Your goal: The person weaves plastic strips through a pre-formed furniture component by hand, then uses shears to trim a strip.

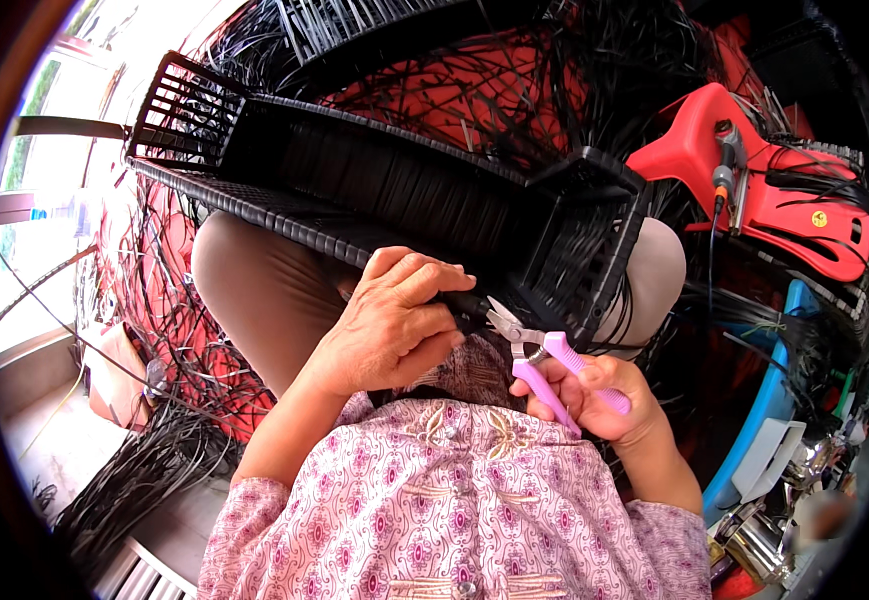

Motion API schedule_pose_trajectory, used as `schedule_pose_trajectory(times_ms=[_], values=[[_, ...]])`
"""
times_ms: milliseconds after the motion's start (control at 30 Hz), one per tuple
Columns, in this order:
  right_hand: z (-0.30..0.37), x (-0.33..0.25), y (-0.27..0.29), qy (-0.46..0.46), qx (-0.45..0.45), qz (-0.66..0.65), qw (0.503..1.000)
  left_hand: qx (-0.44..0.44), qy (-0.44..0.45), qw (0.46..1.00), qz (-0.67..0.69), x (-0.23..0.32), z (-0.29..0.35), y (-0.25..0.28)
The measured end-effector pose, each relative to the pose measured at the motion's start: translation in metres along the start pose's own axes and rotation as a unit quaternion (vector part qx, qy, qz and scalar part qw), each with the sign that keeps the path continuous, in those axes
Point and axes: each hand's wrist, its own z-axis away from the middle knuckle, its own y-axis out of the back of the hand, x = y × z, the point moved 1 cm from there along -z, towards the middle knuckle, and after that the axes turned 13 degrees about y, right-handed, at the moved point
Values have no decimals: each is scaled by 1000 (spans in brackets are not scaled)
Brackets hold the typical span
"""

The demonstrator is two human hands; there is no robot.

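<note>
A long black woven basket lies tilted across my lap, its opening showing the dark inside. My left hand is at its near rim, fingers bent and closed on a black strip; part of the strip is hidden beneath the fingers. My right hand grips a pair of shears with pink-purple handles. Their short metal blades are parted and point toward the strip, close to my left fingertips. Whether the blades touch the strip, I cannot tell.
Loose black strips lie in heaps on both sides. A red plastic stool at the right bears a corded power tool. Below it sits a blue basin near metal items. Another black basket stands at the far side.
</note>
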Motion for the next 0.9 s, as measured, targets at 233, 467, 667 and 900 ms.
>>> schedule_pose_trajectory(times_ms=[233, 467, 667, 900], values=[[-9, 29, -1, 28, -47, -116, 992, 19, -12, 1000, 10, -4, -1, -3], [-32, 56, 8, 43, -181, -228, 956, 32, -15, 999, 3, -6, -1, -6], [-38, 58, -8, 59, -251, -349, 901, 53, -6, 999, 1, -3, 2, -9], [-40, 63, -4, 55, -280, -369, 885, 78, 14, 997, 14, 5, 4, -11]])
